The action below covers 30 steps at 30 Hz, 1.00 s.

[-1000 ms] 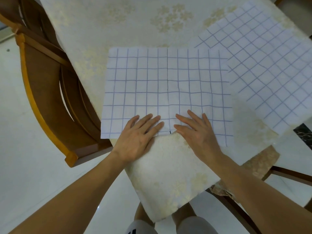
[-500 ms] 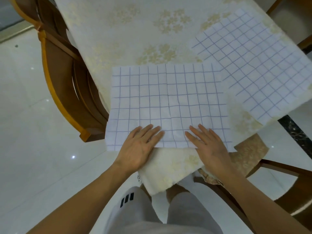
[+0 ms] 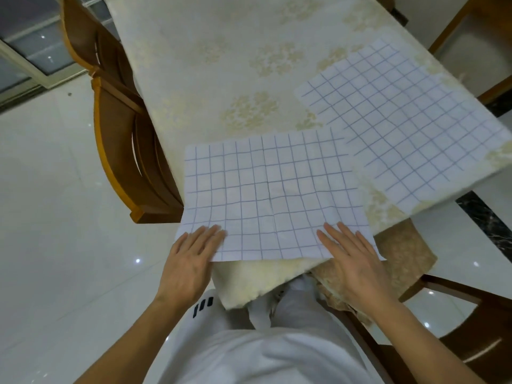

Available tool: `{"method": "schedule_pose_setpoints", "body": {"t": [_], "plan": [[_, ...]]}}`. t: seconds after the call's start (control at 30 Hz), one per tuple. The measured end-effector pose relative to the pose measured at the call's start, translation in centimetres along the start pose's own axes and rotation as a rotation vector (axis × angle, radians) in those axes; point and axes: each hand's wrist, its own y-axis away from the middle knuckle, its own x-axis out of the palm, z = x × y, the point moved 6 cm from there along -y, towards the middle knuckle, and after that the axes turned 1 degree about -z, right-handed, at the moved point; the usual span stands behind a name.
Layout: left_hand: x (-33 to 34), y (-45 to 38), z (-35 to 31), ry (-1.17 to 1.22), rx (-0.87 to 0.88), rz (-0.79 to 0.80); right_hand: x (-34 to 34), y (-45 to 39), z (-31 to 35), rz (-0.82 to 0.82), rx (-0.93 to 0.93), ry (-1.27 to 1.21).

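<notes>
Lying at the near edge of the counter [image 3: 221, 65], the gridded sheet [image 3: 271, 189] is being pressed down. Its near corners are being covered by the left grip [image 3: 191, 261] and right grip [image 3: 352, 261], fingers straight.

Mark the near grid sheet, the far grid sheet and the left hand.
near grid sheet [image 3: 273, 196]: head view, its middle, at the crease.
far grid sheet [image 3: 401, 123]: head view, its middle.
left hand [image 3: 191, 260]: head view, back of the hand.
</notes>
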Motion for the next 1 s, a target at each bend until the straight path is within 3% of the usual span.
{"method": "schedule_pose_setpoints", "body": {"t": [0.3, 0.57, 0.87, 1.0], "plan": [[-3.6, 2.2, -2.7, 0.037, -0.143, -0.087, -5.2, -1.5, -0.6, -0.047, -0.132, 0.036], [-5.9, -5.5, 0.1, -0.04, -0.169, -0.071, -6.9, -10.8, -1.7, -0.025, -0.223, 0.227], [-6.6, -15.0, 5.0, -0.104, -0.106, 0.041, -6.5, -22.3, -3.3, 0.135, -0.217, 0.441], [-4.9, -18.0, 7.2, -0.095, -0.117, 0.126, -4.5, -25.9, -4.6, 0.355, -0.169, 0.521]]}}
